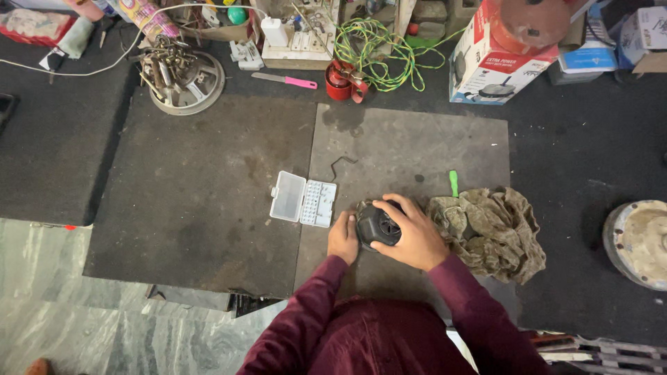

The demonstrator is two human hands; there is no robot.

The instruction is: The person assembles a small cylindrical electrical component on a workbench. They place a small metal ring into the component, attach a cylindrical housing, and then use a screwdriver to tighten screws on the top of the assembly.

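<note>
Round black vented motor housing (376, 226): lies on the grey mat (417, 149) close before the person, with the right hand (411, 236) laid over its top, fingers curled down around it, and the left hand (342, 238) pressed against its left side, fingers closed on the edge. Just right of it lies a crumpled, stained khaki cloth (492, 232), and just left an open, clear plastic compartment box (303, 199). Farther off: green-handled tool (454, 182), red round tin (338, 81), pink-handled knife (285, 80), tangled green-yellow wire (375, 45).
</note>
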